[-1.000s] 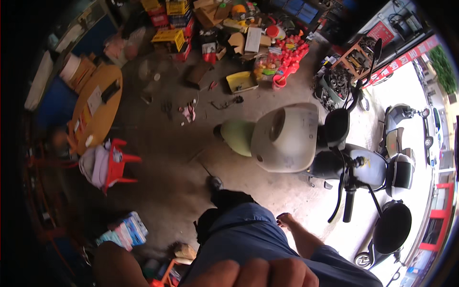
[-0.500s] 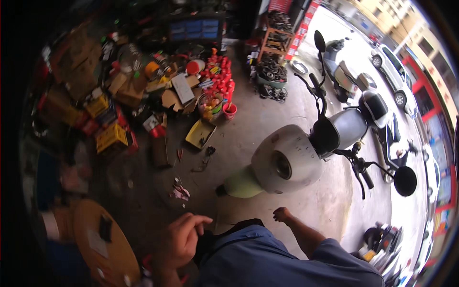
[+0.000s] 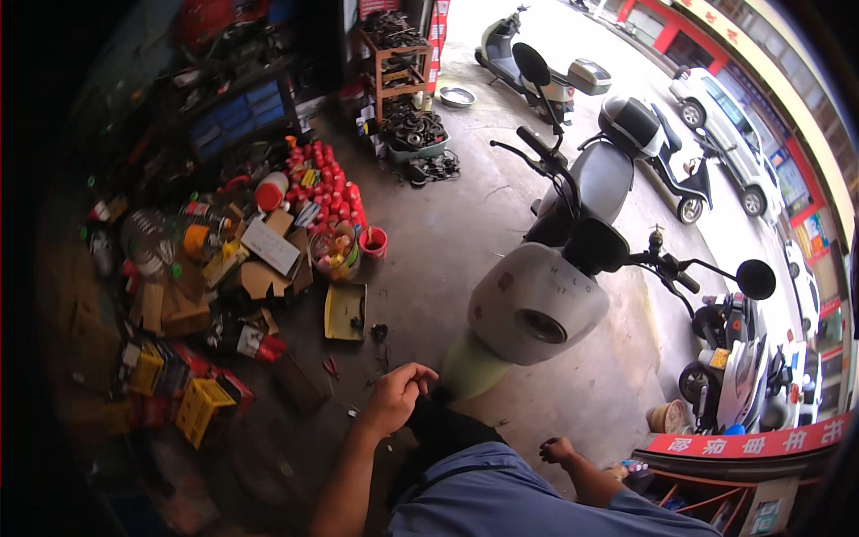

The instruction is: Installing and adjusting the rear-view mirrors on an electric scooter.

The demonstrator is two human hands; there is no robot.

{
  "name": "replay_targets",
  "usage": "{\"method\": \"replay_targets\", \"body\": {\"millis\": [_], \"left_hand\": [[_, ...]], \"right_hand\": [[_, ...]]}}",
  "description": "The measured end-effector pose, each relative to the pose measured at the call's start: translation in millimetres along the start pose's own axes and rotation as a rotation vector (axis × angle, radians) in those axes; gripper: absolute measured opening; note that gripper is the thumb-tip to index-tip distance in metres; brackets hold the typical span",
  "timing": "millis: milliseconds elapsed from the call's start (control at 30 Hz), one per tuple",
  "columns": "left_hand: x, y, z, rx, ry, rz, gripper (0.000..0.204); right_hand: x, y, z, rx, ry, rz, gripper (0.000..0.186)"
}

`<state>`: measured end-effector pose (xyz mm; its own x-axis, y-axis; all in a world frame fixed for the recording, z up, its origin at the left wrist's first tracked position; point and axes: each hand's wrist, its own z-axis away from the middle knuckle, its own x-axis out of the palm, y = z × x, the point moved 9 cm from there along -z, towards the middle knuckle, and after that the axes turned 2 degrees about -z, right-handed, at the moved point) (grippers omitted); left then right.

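My left hand [image 3: 404, 391] is raised in front of me, empty, with its fingers loosely bent and apart, just below the scooter's pale green front mudguard [image 3: 476, 365]. My right hand [image 3: 557, 451] hangs lower at my right side, fingers curled; whether it holds anything is too small to make out. The grey scooter [image 3: 506, 288] stands in front of me with its seat [image 3: 591, 183] stretching away and its handlebar [image 3: 667, 268] to the right.
Cardboard, red bottles [image 3: 327, 188] and crates [image 3: 201, 412] are heaped at left, near a yellow tray [image 3: 344, 311]. A rack of parts [image 3: 398, 67] stands by the doorway. Other scooters [image 3: 725, 385] and a white car [image 3: 716, 116] are outside to the right.
My view has swung right toward the doorway; the round table has left view. My left hand has risen from the bottom edge to a point below the scooter's front.
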<state>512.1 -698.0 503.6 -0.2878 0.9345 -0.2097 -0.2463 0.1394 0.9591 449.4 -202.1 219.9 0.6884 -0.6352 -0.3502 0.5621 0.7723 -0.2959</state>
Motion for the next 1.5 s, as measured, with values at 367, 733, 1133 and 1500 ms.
{"method": "replay_targets", "body": {"millis": [367, 733, 1133, 1500], "left_hand": [[-81, -5, -220, 0.111, -0.035, -0.074, 0.022], [-66, 153, -510, 0.52, 0.193, -0.279, 0.026], [93, 108, -669, 0.635, -0.525, -0.434, 0.044], [46, 160, -499, 0.349, -0.906, 0.053, 0.032]], "right_hand": [[102, -205, -11, -0.212, -0.04, -0.361, 0.025], [34, -383, 105, -0.537, 0.125, -0.649, 0.02], [-158, -641, 209, -0.799, 1.096, -0.513, 0.022], [-155, -664, 250, -0.793, 1.249, -0.089, 0.015]]}}
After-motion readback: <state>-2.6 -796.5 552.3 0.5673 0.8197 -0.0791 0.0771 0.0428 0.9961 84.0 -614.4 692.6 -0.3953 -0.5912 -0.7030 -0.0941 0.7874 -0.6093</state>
